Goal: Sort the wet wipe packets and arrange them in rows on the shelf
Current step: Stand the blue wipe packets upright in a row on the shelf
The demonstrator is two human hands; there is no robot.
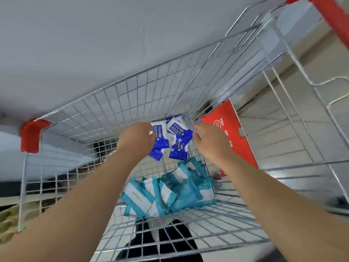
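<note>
You have about four dark blue wet wipe packets [178, 148] bunched at the far end of the wire cart [132, 95]. A heap of teal packets [170, 193], overlapping too much to count, lies on the cart's floor nearer you. Your left grip [135, 138] is clenched round one of the blue packets. Your right grip [209, 140] reaches in just beside the blue bunch with fingers curled at its edge, but you cannot tell whether it holds anything. A red panel [230, 133] sits against the cart's right wall, a red corner guard [34, 135] caps the left rim, and a red handle [332, 17] crosses the top right. Pale tiled floor [273, 129] shows through the wires, and a plain white surface [75, 44] lies beyond the cart.
</note>
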